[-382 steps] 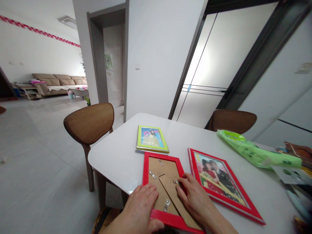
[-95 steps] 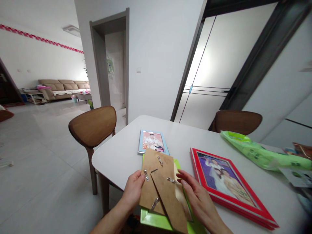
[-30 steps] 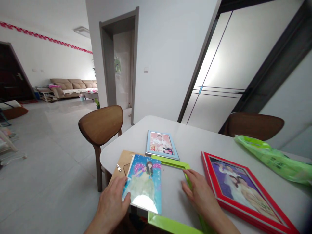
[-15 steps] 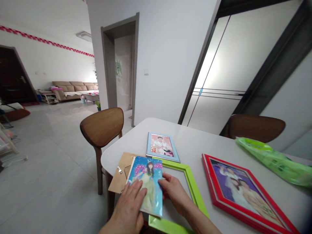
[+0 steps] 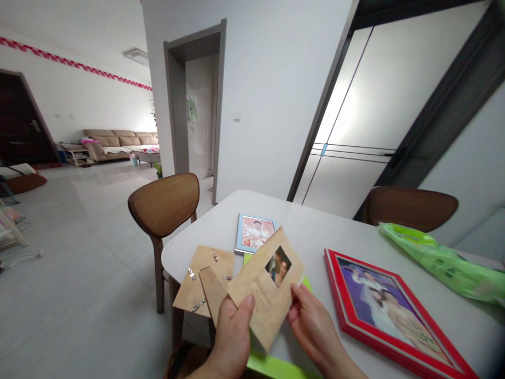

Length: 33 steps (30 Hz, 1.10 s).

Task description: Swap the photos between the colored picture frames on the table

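A beige paper sheet (image 5: 260,302) with a small printed photo of two people is held tilted in both hands. My left hand (image 5: 231,334) pinches its lower left, thumb on top. My right hand (image 5: 311,321) grips its right edge between thumb and fingers. Beneath it lies a lime-green picture frame (image 5: 276,366), mostly hidden by the sheet and hands. To the left, a brown backing board (image 5: 187,292) with metal clips and a fold-out stand lies at the table's edge. Behind the sheet, a light-blue framed photo (image 5: 254,233) is partly covered.
A red-framed photo (image 5: 389,313) lies on the white table (image 5: 315,221) to the right. Beyond it is a green plastic bag (image 5: 442,263). One wooden chair (image 5: 168,205) stands at the left, another chair (image 5: 414,205) behind the table.
The blue picture of a winged figure in a dress is out of sight. The beige sheet is now lifted and tilted between both hands, and the backing board's stand is uncovered.
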{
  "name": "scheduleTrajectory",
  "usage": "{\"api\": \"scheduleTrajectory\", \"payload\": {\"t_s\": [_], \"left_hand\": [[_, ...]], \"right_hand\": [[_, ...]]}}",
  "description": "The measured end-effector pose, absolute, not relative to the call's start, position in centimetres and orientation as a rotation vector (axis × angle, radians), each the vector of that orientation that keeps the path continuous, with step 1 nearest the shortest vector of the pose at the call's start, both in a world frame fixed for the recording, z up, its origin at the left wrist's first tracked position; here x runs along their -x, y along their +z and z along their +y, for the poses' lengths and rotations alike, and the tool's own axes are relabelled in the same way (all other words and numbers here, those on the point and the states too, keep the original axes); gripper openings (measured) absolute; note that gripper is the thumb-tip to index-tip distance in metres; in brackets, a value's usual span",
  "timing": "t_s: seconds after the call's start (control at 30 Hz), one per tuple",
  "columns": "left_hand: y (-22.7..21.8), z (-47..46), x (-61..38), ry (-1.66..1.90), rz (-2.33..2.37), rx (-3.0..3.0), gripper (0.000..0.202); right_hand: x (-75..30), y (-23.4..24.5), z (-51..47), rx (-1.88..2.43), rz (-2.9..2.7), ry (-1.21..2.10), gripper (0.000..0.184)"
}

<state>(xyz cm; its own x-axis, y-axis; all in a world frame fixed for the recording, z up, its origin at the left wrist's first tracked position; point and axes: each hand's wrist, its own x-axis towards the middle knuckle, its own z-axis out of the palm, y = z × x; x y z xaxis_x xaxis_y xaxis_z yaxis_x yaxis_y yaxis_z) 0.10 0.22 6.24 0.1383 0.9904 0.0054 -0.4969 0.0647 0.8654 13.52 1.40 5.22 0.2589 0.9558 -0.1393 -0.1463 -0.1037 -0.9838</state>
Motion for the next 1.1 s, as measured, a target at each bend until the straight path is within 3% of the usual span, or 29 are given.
{"api": "scheduleTrajectory", "payload": {"t_s": [0.1,0.27,0.47,0.6,0.8,1.1], "left_hand": [[5.0,0.3,0.3,1.255,0.805,-0.975,0.050],[4.0,0.1,1.7,0.957,1.085,-1.651,0.049],[3.4,-0.6,1.7,0.718,1.022,-2.125,0.054],[4.0,-0.7,1.7,0.608,1.024,-2.239,0.051],[4.5,-0.8,1.1,0.386,1.075,-2.371,0.046],[4.4,0.7,6.7,0.412,1.198,-2.461,0.068]], "right_hand": [[-16.7,5.9,1.2,1.485,-0.902,1.085,0.047],[-19.4,6.6,1.3,1.521,-0.862,1.273,0.048],[-18.0,5.7,2.3,1.538,-0.923,1.285,0.046],[-18.0,5.2,3.1,1.728,-1.232,1.021,0.042],[-18.7,4.9,3.5,2.275,-1.827,0.239,0.038],[-18.6,4.4,3.2,2.361,-1.909,-0.002,0.035]]}}
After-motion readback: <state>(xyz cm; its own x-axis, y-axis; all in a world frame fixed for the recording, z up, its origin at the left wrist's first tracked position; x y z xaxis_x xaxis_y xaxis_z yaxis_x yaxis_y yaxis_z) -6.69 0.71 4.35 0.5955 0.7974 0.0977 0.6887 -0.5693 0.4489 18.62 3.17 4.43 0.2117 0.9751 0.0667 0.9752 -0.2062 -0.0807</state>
